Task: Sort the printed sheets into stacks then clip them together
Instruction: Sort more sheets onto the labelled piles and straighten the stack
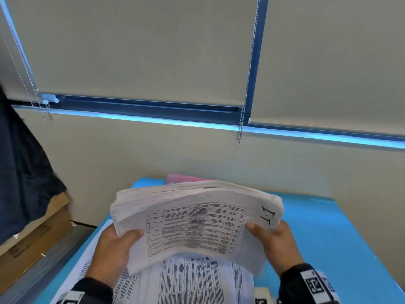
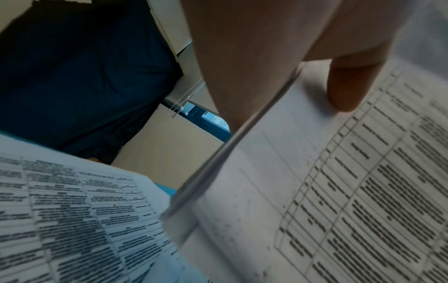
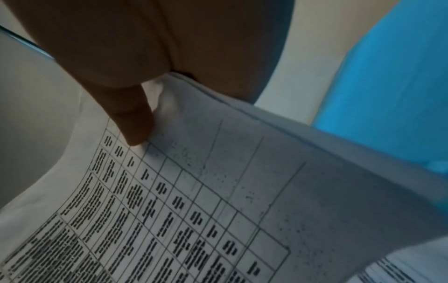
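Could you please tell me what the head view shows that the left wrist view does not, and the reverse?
Only the head view shows the right hand, the handwritten "1.1", the pink folder and the cardboard box. Only the left wrist view shows the left thumb close up, pressing the top page. Both show the held stack, the left hand and the printed sheets lying below.
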